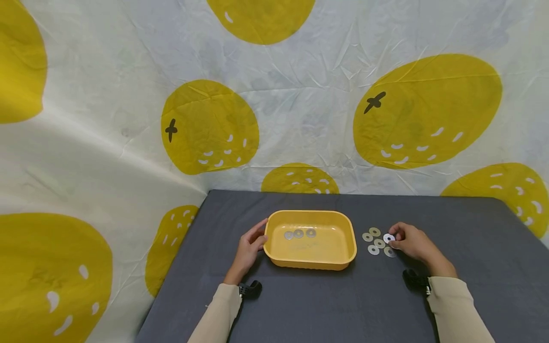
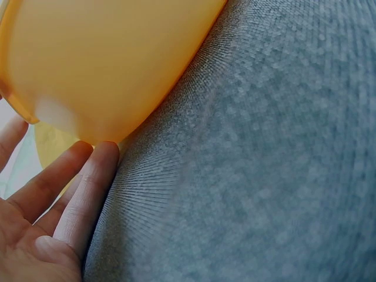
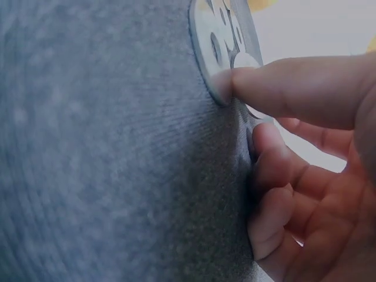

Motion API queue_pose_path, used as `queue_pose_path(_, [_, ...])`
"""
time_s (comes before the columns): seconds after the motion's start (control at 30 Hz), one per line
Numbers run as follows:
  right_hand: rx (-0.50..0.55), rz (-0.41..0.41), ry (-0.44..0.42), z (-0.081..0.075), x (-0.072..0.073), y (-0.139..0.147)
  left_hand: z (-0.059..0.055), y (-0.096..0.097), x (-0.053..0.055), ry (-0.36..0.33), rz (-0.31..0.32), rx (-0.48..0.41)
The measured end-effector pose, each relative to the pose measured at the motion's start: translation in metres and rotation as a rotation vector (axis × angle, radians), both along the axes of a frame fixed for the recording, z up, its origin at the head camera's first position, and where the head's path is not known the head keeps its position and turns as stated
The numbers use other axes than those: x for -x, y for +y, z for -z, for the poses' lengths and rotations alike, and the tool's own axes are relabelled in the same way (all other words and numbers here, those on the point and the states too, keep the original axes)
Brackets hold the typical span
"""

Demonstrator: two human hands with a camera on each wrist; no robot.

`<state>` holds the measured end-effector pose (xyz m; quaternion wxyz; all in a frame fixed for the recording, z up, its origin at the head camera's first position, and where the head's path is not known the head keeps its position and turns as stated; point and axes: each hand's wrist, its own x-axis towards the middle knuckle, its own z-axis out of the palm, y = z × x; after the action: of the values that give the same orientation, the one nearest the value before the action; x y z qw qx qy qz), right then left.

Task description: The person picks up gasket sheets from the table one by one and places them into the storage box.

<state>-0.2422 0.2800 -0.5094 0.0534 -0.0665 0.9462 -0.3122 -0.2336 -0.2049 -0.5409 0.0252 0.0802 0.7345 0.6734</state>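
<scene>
A yellow plastic tray (image 1: 310, 261) stands on the dark cloth, with three flat metal washers (image 1: 298, 233) in a row on its floor. My left hand (image 1: 249, 247) is at the tray's left end, its fairly straight fingers (image 2: 76, 211) touching the outer wall and rim. To the right of the tray lies a loose cluster of washers (image 1: 379, 243), silver and brassy. At that cluster's right edge, my right hand (image 1: 413, 243) pinches a bright washer (image 1: 389, 238) between thumb and forefinger. From the right wrist, the thumb (image 3: 294, 88) overlaps the edge of a nearer washer (image 3: 205, 44).
A dark grey cloth (image 1: 334, 305) covers the table. Behind and to the left hangs a pale sheet (image 1: 300, 124) printed with yellow fruit. Black straps with small devices (image 1: 250, 289) sit on both wrists.
</scene>
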Motion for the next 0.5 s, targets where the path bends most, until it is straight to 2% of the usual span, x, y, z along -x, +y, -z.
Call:
queue_pose_path(0.3, [-0.004,-0.017,0.052,-0.0023,-0.0013,0.0003,0.0022,0.0043,-0.0026,0.04,-0.046,-0.006])
queue_pose_path(0.5, [-0.005,-0.052,0.053,-0.0031,-0.0002,0.0007,0.0013,0.0046,-0.0023,0.046,-0.047,-0.018])
